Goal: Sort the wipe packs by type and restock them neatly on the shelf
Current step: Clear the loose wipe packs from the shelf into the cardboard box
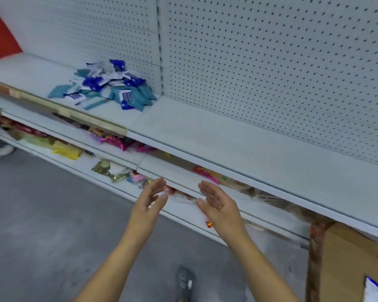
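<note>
The words on the wipe packs [105, 86] were too blurry to read. The bright packets [116, 141] below hid mostly under the shelf [227, 136] — and the cardboard box [347, 258] was cut off at the corner.

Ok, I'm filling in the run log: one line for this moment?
left hand open | right hand open | wipe packs heaped unsorted on shelf

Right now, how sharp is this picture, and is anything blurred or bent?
Head view: the shelf bows from wide-angle distortion; the colourful packs below and the left hand are motion-blurred; the wipe packs look soft, print unreadable; light is even, no glare.
</note>
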Demonstrator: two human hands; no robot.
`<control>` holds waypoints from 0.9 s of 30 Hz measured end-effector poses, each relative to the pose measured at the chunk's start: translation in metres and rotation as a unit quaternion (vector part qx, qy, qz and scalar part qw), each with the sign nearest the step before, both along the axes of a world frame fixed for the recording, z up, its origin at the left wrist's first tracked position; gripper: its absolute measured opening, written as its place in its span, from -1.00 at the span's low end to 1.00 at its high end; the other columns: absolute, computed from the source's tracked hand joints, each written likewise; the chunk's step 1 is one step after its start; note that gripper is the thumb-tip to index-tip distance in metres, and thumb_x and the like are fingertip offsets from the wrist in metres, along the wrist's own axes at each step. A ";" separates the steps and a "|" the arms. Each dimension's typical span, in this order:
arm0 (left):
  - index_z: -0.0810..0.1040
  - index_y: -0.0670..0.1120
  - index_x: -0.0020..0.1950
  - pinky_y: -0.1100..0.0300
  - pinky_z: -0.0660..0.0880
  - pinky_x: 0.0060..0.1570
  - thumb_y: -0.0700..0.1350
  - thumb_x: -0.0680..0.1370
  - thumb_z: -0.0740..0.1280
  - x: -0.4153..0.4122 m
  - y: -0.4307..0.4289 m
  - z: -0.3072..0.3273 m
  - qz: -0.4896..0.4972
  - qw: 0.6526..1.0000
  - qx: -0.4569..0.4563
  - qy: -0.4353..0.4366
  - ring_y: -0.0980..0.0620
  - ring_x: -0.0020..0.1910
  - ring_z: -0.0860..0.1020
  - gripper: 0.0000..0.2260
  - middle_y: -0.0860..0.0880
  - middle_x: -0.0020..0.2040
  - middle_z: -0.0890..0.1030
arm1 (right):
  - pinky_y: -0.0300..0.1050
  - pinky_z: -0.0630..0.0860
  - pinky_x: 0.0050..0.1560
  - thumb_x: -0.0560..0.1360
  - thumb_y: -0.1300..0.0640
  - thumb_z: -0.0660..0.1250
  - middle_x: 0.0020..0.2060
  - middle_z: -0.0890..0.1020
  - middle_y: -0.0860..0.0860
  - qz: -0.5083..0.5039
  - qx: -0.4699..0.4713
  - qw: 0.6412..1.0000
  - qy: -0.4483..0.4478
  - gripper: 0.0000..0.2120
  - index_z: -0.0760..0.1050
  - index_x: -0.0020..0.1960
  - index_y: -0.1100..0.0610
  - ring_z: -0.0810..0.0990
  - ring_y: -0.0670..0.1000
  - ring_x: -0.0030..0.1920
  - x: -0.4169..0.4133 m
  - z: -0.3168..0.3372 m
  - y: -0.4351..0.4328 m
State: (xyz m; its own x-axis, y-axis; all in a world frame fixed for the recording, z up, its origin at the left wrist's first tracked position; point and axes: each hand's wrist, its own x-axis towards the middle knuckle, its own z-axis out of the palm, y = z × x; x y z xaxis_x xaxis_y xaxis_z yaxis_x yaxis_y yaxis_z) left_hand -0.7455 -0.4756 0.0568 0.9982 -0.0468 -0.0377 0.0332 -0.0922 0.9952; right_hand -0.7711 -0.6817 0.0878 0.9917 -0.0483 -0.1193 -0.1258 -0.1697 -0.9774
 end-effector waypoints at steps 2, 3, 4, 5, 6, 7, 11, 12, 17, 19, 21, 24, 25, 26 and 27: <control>0.49 0.11 0.39 0.06 0.47 0.30 0.15 0.49 0.35 0.023 0.021 0.001 0.014 1.000 0.011 0.001 0.16 0.30 0.53 -0.53 0.12 0.30 0.59 | -0.19 0.44 0.35 0.52 0.12 0.44 0.22 0.61 -0.21 0.017 0.003 1.000 -0.001 -0.63 0.51 0.28 -0.14 0.53 -0.24 0.26 0.029 -0.002 0.021; 0.49 0.13 0.39 0.04 0.48 0.30 0.13 0.51 0.34 0.036 0.030 0.001 0.021 1.000 0.021 -0.002 0.15 0.30 0.53 -0.56 0.12 0.30 0.59 | -0.21 0.44 0.34 0.52 0.12 0.44 0.21 0.61 -0.22 0.024 0.007 1.000 -0.003 -0.63 0.51 0.28 -0.14 0.54 -0.24 0.25 0.046 -0.005 0.032; 0.48 0.15 0.39 0.01 0.48 0.30 0.12 0.53 0.33 0.048 0.039 0.000 0.026 0.999 0.033 -0.009 0.14 0.30 0.52 -0.58 0.13 0.30 0.58 | -0.23 0.44 0.33 0.52 0.13 0.44 0.21 0.61 -0.22 0.033 0.010 0.999 -0.007 -0.62 0.51 0.29 -0.13 0.54 -0.24 0.25 0.063 -0.008 0.042; 0.48 0.17 0.39 -0.02 0.47 0.31 0.11 0.53 0.33 0.061 0.047 -0.001 0.029 0.998 0.045 -0.014 0.13 0.31 0.52 -0.59 0.14 0.31 0.58 | -0.24 0.44 0.33 0.52 0.13 0.44 0.21 0.61 -0.23 0.046 0.015 0.999 -0.010 -0.62 0.51 0.30 -0.13 0.54 -0.23 0.26 0.081 -0.010 0.054; 0.48 0.18 0.39 -0.05 0.47 0.32 0.10 0.54 0.33 0.075 0.056 -0.001 0.035 0.998 0.050 -0.011 0.13 0.31 0.52 -0.59 0.15 0.31 0.57 | -0.23 0.45 0.32 0.52 0.13 0.45 0.21 0.61 -0.23 0.056 0.021 0.998 -0.008 -0.61 0.51 0.30 -0.12 0.54 -0.22 0.26 0.100 -0.012 0.065; 0.48 0.18 0.39 -0.08 0.46 0.33 0.08 0.55 0.34 0.088 0.066 0.001 0.046 0.998 0.050 -0.002 0.13 0.31 0.52 -0.60 0.15 0.31 0.57 | -0.21 0.46 0.32 0.51 0.13 0.45 0.21 0.61 -0.22 0.063 0.028 0.998 -0.003 -0.61 0.51 0.29 -0.12 0.54 -0.22 0.25 0.117 -0.014 0.076; 0.48 0.15 0.39 -0.10 0.45 0.35 0.15 0.52 0.35 0.137 0.109 0.013 0.088 0.995 0.052 0.009 0.13 0.31 0.52 -0.57 0.14 0.30 0.58 | -0.23 0.46 0.32 0.51 0.13 0.45 0.19 0.62 -0.20 0.087 0.040 0.995 -0.006 -0.61 0.50 0.29 -0.10 0.55 -0.25 0.22 0.178 -0.003 0.122; 0.48 0.15 0.39 -0.10 0.45 0.35 0.19 0.50 0.35 0.150 0.121 0.016 0.092 0.994 0.053 0.009 0.13 0.31 0.52 -0.54 0.14 0.30 0.58 | -0.23 0.46 0.32 0.51 0.12 0.45 0.19 0.62 -0.20 0.095 0.042 0.995 -0.005 -0.61 0.50 0.29 -0.11 0.55 -0.25 0.22 0.193 -0.001 0.132; 0.48 0.17 0.38 -0.05 0.45 0.35 0.20 0.47 0.32 0.210 0.183 0.011 0.111 0.993 0.044 0.004 0.16 0.29 0.53 -0.53 0.18 0.29 0.58 | -0.13 0.49 0.31 0.51 0.09 0.45 0.20 0.61 -0.25 0.103 0.028 0.994 0.003 -0.60 0.49 0.29 -0.18 0.54 -0.18 0.26 0.265 -0.001 0.186; 0.48 0.16 0.38 -0.03 0.46 0.34 0.19 0.49 0.31 0.238 0.209 0.008 0.105 0.993 0.050 -0.001 0.18 0.28 0.53 -0.55 0.19 0.28 0.58 | -0.16 0.51 0.28 0.51 0.09 0.46 0.19 0.61 -0.25 0.094 0.026 0.995 0.003 -0.60 0.49 0.28 -0.19 0.54 -0.17 0.26 0.291 -0.002 0.212; 0.48 0.19 0.37 0.02 0.49 0.30 0.08 0.56 0.33 0.267 0.235 0.001 0.089 0.994 0.056 -0.006 0.20 0.25 0.54 -0.64 0.20 0.26 0.58 | -0.21 0.52 0.24 0.51 0.08 0.46 0.19 0.61 -0.22 0.077 0.020 0.997 0.005 -0.61 0.49 0.28 -0.18 0.55 -0.16 0.26 0.317 -0.005 0.238; 0.49 0.19 0.37 0.00 0.52 0.25 0.00 0.60 0.33 0.305 0.271 -0.001 0.067 0.996 0.055 -0.008 0.20 0.22 0.55 -0.67 0.26 0.20 0.59 | -0.09 0.53 0.28 0.52 0.11 0.44 0.17 0.62 -0.21 0.035 0.016 0.999 0.017 -0.62 0.50 0.28 -0.14 0.56 -0.14 0.24 0.343 -0.006 0.274; 0.49 0.16 0.37 0.00 0.52 0.26 -0.01 0.60 0.34 0.319 0.284 -0.002 0.058 0.997 0.054 -0.008 0.21 0.22 0.55 -0.66 0.26 0.19 0.60 | -0.07 0.53 0.29 0.52 0.12 0.43 0.16 0.62 -0.21 0.023 0.015 0.999 0.020 -0.63 0.51 0.28 -0.13 0.57 -0.15 0.23 0.352 -0.006 0.287; 0.49 0.15 0.38 0.00 0.51 0.27 -0.01 0.60 0.34 0.332 0.297 -0.002 0.050 0.997 0.054 -0.002 0.21 0.23 0.54 -0.66 0.26 0.20 0.60 | -0.06 0.53 0.29 0.52 0.13 0.43 0.16 0.63 -0.21 0.010 0.017 0.999 0.026 -0.63 0.51 0.28 -0.12 0.58 -0.16 0.22 0.361 -0.004 0.300; 0.49 0.14 0.39 0.00 0.51 0.27 0.02 0.59 0.35 0.346 0.308 -0.001 0.039 0.998 0.054 0.000 0.21 0.24 0.54 -0.65 0.24 0.22 0.60 | -0.05 0.53 0.30 0.53 0.14 0.43 0.16 0.63 -0.20 -0.006 0.018 0.999 0.031 -0.63 0.51 0.28 -0.11 0.58 -0.16 0.21 0.370 -0.002 0.310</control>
State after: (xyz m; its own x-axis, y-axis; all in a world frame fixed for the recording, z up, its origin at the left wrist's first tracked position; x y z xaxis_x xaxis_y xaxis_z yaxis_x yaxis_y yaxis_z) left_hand -0.3999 -0.1677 0.0557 0.9986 0.0363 -0.0389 0.0453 -0.1963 0.9795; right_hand -0.4011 -0.3714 0.0855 0.9818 -0.0539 -0.1820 -0.1877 -0.1333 -0.9731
